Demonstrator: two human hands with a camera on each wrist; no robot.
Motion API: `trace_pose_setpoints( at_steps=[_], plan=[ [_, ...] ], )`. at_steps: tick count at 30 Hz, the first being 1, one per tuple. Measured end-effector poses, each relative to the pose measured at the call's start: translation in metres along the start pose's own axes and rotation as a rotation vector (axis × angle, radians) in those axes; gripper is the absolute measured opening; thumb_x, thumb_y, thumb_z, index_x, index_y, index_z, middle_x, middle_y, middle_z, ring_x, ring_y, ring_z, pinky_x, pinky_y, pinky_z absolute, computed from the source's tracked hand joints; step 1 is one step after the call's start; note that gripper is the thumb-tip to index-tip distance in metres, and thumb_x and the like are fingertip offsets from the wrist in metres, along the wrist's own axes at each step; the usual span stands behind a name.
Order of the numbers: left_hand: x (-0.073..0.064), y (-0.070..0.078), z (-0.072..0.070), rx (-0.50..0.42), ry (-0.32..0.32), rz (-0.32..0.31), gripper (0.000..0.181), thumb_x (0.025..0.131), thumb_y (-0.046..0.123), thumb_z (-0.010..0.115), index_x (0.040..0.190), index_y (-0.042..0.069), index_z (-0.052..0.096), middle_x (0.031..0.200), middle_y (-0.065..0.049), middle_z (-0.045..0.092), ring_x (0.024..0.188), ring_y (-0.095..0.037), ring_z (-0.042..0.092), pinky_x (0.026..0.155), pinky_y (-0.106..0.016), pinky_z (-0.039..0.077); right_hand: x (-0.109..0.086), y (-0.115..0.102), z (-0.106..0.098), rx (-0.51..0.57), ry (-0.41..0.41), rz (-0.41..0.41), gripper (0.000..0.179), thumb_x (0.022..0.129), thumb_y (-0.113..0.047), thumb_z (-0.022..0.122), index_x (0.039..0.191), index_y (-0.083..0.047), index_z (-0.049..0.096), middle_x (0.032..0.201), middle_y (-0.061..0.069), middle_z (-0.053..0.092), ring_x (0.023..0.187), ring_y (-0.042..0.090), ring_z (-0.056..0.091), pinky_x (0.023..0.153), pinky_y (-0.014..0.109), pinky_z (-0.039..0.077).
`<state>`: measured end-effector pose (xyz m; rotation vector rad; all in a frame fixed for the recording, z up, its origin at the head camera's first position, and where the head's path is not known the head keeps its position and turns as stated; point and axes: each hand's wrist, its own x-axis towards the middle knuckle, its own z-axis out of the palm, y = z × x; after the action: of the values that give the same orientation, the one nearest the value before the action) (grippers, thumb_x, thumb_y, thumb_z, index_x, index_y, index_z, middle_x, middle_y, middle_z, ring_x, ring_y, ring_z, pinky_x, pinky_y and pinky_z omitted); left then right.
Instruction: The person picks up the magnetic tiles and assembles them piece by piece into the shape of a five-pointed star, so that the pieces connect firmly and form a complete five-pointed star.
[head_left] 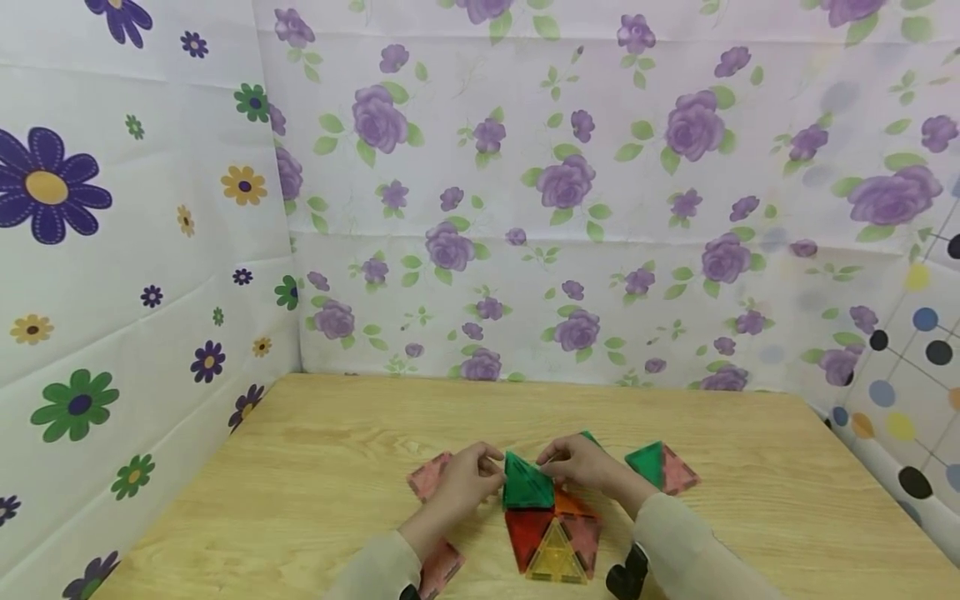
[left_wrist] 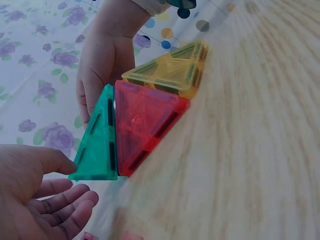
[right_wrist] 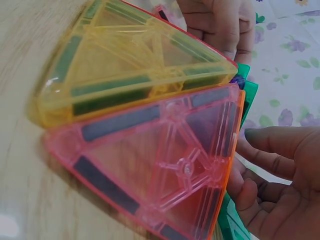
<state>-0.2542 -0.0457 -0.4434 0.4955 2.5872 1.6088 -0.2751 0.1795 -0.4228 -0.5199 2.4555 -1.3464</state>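
A small build of translucent magnetic tiles stands on the table: a green triangle tile (head_left: 527, 485), a red tile (head_left: 528, 533), a yellow tile (head_left: 557, 557), a pink tile (right_wrist: 150, 165) and an orange tile (head_left: 572, 503). In the left wrist view the green tile meets the red one along an edge. My left hand (head_left: 467, 479) is at the build's left, its thumb tip at the green tile's corner and its other fingers loosely bent below. On the far right side, my right hand (head_left: 581, 463) has relaxed fingertips close against the green and orange tiles.
Pink tiles (head_left: 427, 477) lie by my left hand, and another pink tile (head_left: 441, 571) is beneath that forearm. Right of the build lie a green tile (head_left: 647, 463) and a pink tile (head_left: 678, 472) side by side. Flowered cloth (head_left: 480, 208) rises behind the wooden table (head_left: 315, 467).
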Motion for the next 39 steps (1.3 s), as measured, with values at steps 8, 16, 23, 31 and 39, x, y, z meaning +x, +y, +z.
trace_pose_setpoints(
  at_steps=[8, 16, 23, 31, 39],
  plan=[
    [0.005, 0.014, -0.006, 0.119, 0.061, 0.09, 0.024, 0.088, 0.006, 0.065, 0.112, 0.004, 0.063, 0.091, -0.008, 0.066, 0.078, -0.014, 0.061, 0.06, -0.021, 0.05, -0.007, -0.004, -0.006, 0.005, 0.006, -0.036, 0.024, 0.097, -0.015, 0.057, 0.111, 0.004, 0.063, 0.084, 0.019, 0.063, 0.062, 0.019, 0.053, 0.055, 0.034, 0.047],
    [0.014, 0.029, -0.008, 0.165, 0.053, 0.143, 0.024, 0.088, 0.009, 0.066, 0.112, 0.007, 0.064, 0.097, -0.011, 0.066, 0.082, -0.016, 0.061, 0.065, -0.02, 0.05, -0.017, -0.013, -0.019, -0.043, 0.078, -0.049, 0.027, 0.096, -0.018, 0.058, 0.115, 0.002, 0.061, 0.101, 0.018, 0.066, 0.083, 0.029, 0.062, 0.061, 0.038, 0.052],
    [0.025, 0.041, -0.003, 0.224, -0.003, 0.164, 0.031, 0.088, 0.016, 0.07, 0.117, 0.007, 0.063, 0.104, -0.013, 0.064, 0.093, -0.024, 0.062, 0.074, -0.03, 0.051, -0.023, -0.016, -0.032, -0.081, 0.154, -0.057, 0.028, 0.096, -0.017, 0.059, 0.117, 0.001, 0.061, 0.103, 0.015, 0.065, 0.083, 0.029, 0.062, 0.063, 0.042, 0.053],
    [0.041, 0.045, 0.012, 0.281, -0.087, 0.174, 0.04, 0.085, 0.019, 0.074, 0.122, 0.009, 0.062, 0.114, -0.016, 0.06, 0.103, -0.03, 0.059, 0.083, -0.039, 0.052, -0.027, -0.015, -0.042, -0.092, 0.236, -0.007, 0.024, 0.095, -0.016, 0.06, 0.116, -0.002, 0.062, 0.104, 0.012, 0.066, 0.086, 0.028, 0.062, 0.065, 0.04, 0.053],
    [0.058, 0.045, 0.03, 0.421, -0.172, 0.161, 0.055, 0.082, 0.027, 0.077, 0.131, 0.012, 0.057, 0.123, -0.012, 0.058, 0.108, -0.026, 0.058, 0.085, -0.035, 0.053, -0.029, -0.001, -0.046, -0.156, 0.327, 0.061, 0.024, 0.093, -0.016, 0.063, 0.115, -0.004, 0.063, 0.104, 0.01, 0.065, 0.086, 0.023, 0.062, 0.066, 0.032, 0.053]
  ],
)
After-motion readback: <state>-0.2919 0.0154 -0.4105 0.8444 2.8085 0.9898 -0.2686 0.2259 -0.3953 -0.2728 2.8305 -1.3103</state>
